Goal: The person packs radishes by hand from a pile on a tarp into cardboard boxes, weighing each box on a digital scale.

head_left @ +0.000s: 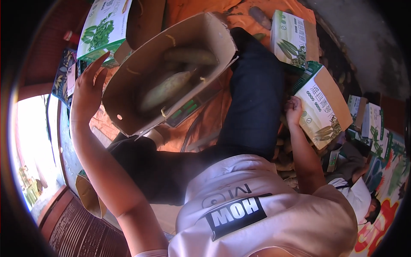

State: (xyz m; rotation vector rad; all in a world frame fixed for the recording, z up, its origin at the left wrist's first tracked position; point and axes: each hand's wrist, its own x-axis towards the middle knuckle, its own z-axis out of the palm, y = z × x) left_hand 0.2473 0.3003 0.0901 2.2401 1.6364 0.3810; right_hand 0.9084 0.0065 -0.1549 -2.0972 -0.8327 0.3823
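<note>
Two pale long tubers [168, 88] lie inside an open brown cardboard box [128, 85] resting on a scale [188, 109] in front of the person's knees; the nearer one has its long axis slanting from lower left to upper right, its tip toward the box's far right corner. The left hand [87, 88] is held beside the box's left wall, fingers spread and straight, gripping nothing. The right hand [293, 110] is closed on the edge of a white-and-green printed carton [323, 109] lying well apart to the right, over a heap of brown tubers [284, 160].
</note>
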